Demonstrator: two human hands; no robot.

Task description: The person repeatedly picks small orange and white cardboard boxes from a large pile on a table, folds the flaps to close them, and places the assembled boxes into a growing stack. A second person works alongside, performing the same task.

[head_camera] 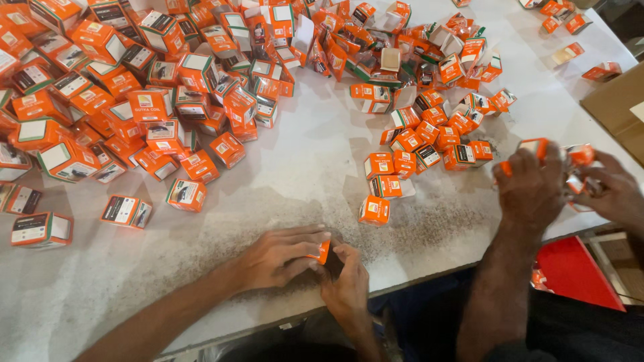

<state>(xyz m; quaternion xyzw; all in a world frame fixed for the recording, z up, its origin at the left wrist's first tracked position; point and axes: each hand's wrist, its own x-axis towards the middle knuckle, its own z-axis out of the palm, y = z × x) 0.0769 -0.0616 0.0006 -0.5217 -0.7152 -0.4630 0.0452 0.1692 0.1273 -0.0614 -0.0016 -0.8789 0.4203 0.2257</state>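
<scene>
1. A white worktable (pixel 302 167) fills the view, its surface dusty and speckled dark toward the near edge.
2. A big heap of small orange cartons (pixel 121 94) covers the far left of the table; a second, looser heap (pixel 429 114) lies to the far right of centre, with strays scattered between.
3. A brown cardboard sheet (pixel 614 104) sits at the right edge.
4. A co-worker's two hands (pixel 563 184) work at the near right, clasped around small orange cartons.
5. The person's left hand (pixel 278 255) lies at the near edge, fingers curled over a small orange carton (pixel 324 252).
6. The right hand (pixel 347 278) meets it from the near side, fingers bent against the same carton; it seems to pinch it, though the grip is mostly hidden.
7. That carton sits between both hands, just above the table's near edge.
</scene>
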